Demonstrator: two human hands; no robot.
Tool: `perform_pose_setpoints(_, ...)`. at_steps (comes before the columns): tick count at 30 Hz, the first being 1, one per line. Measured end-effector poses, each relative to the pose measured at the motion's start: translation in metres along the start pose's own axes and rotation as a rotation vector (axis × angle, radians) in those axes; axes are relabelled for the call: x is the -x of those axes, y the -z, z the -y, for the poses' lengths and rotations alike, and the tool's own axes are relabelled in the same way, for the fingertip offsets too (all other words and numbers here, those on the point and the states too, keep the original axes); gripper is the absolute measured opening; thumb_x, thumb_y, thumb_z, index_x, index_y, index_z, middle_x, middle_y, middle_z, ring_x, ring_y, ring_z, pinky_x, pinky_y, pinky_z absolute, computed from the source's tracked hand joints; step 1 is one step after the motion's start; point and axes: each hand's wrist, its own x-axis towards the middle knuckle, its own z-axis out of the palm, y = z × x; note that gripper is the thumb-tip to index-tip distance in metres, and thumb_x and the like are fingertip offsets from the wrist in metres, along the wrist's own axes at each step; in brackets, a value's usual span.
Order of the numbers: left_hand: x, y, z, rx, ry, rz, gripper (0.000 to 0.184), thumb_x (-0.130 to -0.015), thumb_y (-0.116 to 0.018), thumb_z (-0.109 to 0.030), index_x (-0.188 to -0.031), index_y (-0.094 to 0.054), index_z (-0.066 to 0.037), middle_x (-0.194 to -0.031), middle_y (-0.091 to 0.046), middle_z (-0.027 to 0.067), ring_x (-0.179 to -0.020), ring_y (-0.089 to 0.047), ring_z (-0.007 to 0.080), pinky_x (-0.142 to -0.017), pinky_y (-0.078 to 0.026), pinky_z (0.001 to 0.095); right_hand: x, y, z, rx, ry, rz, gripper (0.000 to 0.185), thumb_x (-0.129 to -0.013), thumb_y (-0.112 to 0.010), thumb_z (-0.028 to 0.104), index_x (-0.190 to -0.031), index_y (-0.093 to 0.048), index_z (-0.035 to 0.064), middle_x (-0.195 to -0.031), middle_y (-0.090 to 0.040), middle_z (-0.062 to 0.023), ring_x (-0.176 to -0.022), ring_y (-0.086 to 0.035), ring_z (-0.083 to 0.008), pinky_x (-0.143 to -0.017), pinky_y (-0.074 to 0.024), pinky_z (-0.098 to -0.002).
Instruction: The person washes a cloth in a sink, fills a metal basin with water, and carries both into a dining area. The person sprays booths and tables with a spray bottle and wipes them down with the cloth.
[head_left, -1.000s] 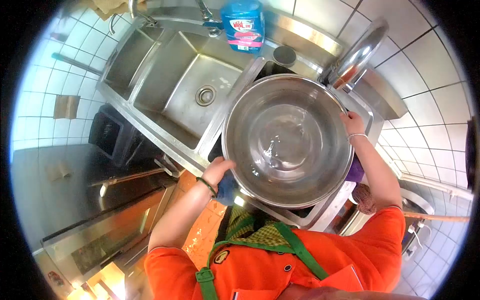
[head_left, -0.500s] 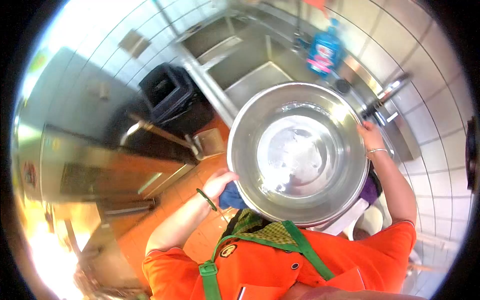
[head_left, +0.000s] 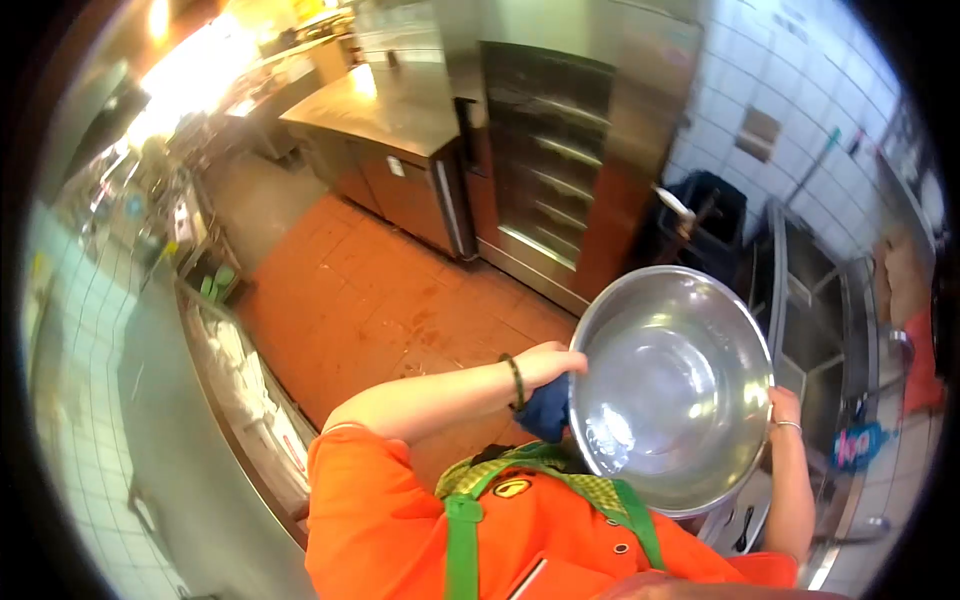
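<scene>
A large, shiny metal bowl [head_left: 672,385] is held in front of my body, its open top facing up toward me. My left hand [head_left: 552,366] grips its left rim, thumb over the edge. A dark blue cloth [head_left: 545,410] hangs just below that hand; whether the fingers hold it too, I cannot tell. On the opposite side my right hand [head_left: 785,407] has hold of the rim, its fingers partly hidden behind the bowl. The inside gleams with reflections, and I cannot tell if any water lies in it.
Metal sinks [head_left: 812,330] and a blue bottle [head_left: 858,446] are at the right. A black bin [head_left: 715,215] stands past the bowl, beside a tall glass-fronted cabinet [head_left: 545,150]. Orange tiled floor [head_left: 400,310] runs ahead to a steel counter [head_left: 385,105]. Shelving lines the left.
My view has swung left, away from the sinks toward the kitchen floor and cabinets. The bowl has turned with me, both hands still on its rim.
</scene>
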Motion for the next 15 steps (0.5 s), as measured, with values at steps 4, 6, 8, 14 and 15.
perform_pose_setpoints(4, 0.064, 0.08, -0.018, 0.13, -0.036, -0.203, 0.03, -0.074, -0.057, -0.014, -0.096, -0.054, 0.007, -0.082, -0.06, 0.0133, -0.067, -0.06, 0.018, -0.061, -0.051, 0.0296, 0.012, -0.161, 0.075, -0.019, -0.056, 0.342, 0.023, -0.074, -0.061, 0.01, -0.092, -0.058, -0.0031, -0.082, -0.061, -0.0101, -0.069, -0.058, -0.0199, -0.062, -0.0465, -0.0331)
perform_pose_setpoints(6, 0.087, 0.112, -0.016, 0.197, -0.073, -0.326, 0.029, -0.074, -0.057, -0.013, -0.094, -0.055, 0.007, -0.081, -0.06, 0.0133, -0.066, -0.06, 0.018, -0.06, -0.052, 0.0294, 0.003, -0.237, 0.098, 0.078, 0.013, 0.365, 0.027, -0.074, -0.063, 0.01, -0.096, -0.057, -0.0037, -0.087, -0.061, -0.012, -0.075, -0.058, -0.0214, -0.065, -0.047, -0.035)
perform_pose_setpoints(8, 0.11, 0.147, -0.018, 0.243, -0.117, -0.428, 0.034, -0.072, -0.059, -0.019, -0.095, -0.054, 0.005, -0.079, -0.059, 0.0104, -0.063, -0.058, 0.0152, -0.056, -0.049, 0.0264, 0.016, -0.318, 0.136, 0.156, 0.048, 0.422, 0.031, -0.072, -0.064, 0.01, -0.099, -0.056, -0.0039, -0.09, -0.06, -0.0133, -0.08, -0.057, -0.0226, -0.069, -0.0469, -0.0364)
perform_pose_setpoints(14, 0.152, 0.275, -0.025, 0.456, -0.277, -0.682, 0.029, -0.074, -0.056, -0.017, -0.092, -0.056, 0.006, -0.078, -0.057, 0.0118, -0.064, -0.058, 0.018, -0.059, -0.05, 0.0294, 0.011, -0.583, 0.197, 0.189, 0.057, 0.731, 0.032, -0.069, -0.068, 0.008, -0.097, -0.058, -0.0034, -0.09, -0.061, -0.0138, -0.081, -0.057, -0.0231, -0.072, -0.0467, -0.038)
perform_pose_setpoints(15, 0.156, 0.295, -0.03, 0.482, -0.312, -0.674, 0.027, -0.075, -0.055, -0.016, -0.091, -0.056, 0.007, -0.078, -0.058, 0.0121, -0.066, -0.059, 0.0189, -0.061, -0.05, 0.0302, 0.011, -0.619, 0.204, 0.177, 0.062, 0.757, 0.032, -0.069, -0.068, 0.008, -0.097, -0.058, -0.0034, -0.09, -0.061, -0.0138, -0.081, -0.057, -0.0231, -0.072, -0.0467, -0.038)
